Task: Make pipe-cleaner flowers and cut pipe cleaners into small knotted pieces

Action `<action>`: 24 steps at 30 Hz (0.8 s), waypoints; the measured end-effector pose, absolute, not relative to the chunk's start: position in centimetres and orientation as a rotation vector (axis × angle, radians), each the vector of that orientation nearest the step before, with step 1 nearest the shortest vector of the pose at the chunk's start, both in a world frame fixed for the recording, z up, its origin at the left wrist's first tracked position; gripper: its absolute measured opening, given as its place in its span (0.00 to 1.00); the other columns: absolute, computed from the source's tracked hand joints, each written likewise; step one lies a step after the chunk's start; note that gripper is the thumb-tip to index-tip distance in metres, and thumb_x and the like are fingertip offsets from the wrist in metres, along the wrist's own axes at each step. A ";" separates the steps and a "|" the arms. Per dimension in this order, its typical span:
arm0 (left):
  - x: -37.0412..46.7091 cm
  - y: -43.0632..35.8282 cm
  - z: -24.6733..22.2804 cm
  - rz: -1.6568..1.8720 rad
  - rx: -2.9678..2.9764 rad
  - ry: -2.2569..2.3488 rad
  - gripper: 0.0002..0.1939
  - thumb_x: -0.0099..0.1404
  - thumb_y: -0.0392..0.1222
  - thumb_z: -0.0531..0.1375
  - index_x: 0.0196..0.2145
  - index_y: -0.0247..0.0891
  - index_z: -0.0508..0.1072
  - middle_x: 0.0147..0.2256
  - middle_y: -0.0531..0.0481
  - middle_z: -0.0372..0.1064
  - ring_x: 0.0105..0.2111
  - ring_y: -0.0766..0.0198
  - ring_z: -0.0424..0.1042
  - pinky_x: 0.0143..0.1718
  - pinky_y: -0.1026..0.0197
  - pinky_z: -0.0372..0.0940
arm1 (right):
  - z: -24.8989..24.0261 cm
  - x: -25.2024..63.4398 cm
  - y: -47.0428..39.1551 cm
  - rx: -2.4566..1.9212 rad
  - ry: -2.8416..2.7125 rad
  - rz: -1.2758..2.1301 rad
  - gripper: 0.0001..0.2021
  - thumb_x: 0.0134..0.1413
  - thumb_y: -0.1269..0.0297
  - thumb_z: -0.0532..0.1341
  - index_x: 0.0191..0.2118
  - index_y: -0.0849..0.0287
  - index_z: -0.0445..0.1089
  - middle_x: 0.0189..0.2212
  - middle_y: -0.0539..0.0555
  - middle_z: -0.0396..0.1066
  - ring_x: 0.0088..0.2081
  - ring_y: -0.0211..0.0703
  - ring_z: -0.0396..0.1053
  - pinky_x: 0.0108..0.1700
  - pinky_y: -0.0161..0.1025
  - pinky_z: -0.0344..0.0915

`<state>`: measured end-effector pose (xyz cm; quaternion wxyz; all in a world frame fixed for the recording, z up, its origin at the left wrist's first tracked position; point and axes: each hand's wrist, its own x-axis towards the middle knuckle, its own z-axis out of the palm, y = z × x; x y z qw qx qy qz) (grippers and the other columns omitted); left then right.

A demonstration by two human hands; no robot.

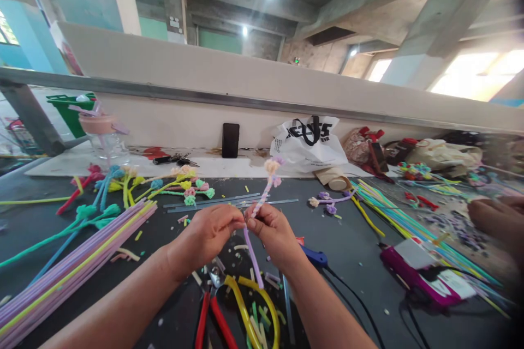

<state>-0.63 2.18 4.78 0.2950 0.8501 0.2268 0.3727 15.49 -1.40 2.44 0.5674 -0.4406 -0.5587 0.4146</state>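
Note:
Close together above the middle of the table, both hands work on one flower made of twisted pipe cleaners (262,204). My right hand (272,232) pinches its lilac-and-white twisted stem, with the cream and purple blossoms standing up above the fingers. My left hand (210,234) is closed at the same spot, its thumb and fingertips pressed to the stem by the right fingertips. A plain lilac end (252,262) hangs down below the hands. Beneath them lie red-handled pliers (210,305) and a tool with yellow handles (249,305), among short cut scraps.
Bundled pipe cleaners (77,262) lie at left, with finished coloured flowers (192,191) behind. A blue-handled corded tool (315,256) is beside my right forearm; a purple box (421,272) with cables sits farther right. Another person's hand (497,218) shows at the right edge. A phone (230,140) leans behind.

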 end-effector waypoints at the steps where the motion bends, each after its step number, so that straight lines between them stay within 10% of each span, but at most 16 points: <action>1: -0.4 2.2 4.8 0.935 2.144 0.677 0.08 0.59 0.39 0.55 0.24 0.38 0.69 0.22 0.52 0.65 0.24 0.67 0.63 0.28 0.65 0.59 | 2.5 15.6 -1.4 -1.076 -1.392 0.870 0.05 0.42 0.65 0.60 0.25 0.59 0.65 0.21 0.47 0.60 0.25 0.35 0.56 0.29 0.33 0.54; 9: 0.4 2.7 3.2 0.500 1.135 0.777 0.13 0.46 0.43 0.61 0.17 0.34 0.61 0.13 0.58 0.55 0.10 0.76 0.50 0.12 0.70 0.42 | 2.6 15.5 -1.4 -1.217 -1.795 0.278 0.04 0.44 0.73 0.58 0.23 0.57 0.64 0.25 0.51 0.67 0.33 0.42 0.63 0.41 0.39 0.55; 16: -0.8 3.4 4.4 0.566 1.709 0.534 0.08 0.55 0.43 0.59 0.30 0.35 0.71 0.26 0.50 0.68 0.25 0.67 0.67 0.27 0.65 0.61 | 2.8 16.0 -1.4 -1.035 -1.375 0.977 0.06 0.42 0.64 0.62 0.23 0.59 0.65 0.20 0.46 0.60 0.25 0.35 0.58 0.30 0.32 0.55; 24: -1.5 2.2 5.6 0.929 2.345 0.381 0.08 0.61 0.37 0.54 0.35 0.40 0.73 0.34 0.47 0.72 0.35 0.63 0.69 0.39 0.64 0.61 | 2.9 15.6 -1.9 -0.822 -1.100 1.332 0.13 0.32 0.58 0.69 0.23 0.60 0.68 0.21 0.48 0.64 0.26 0.36 0.61 0.32 0.34 0.58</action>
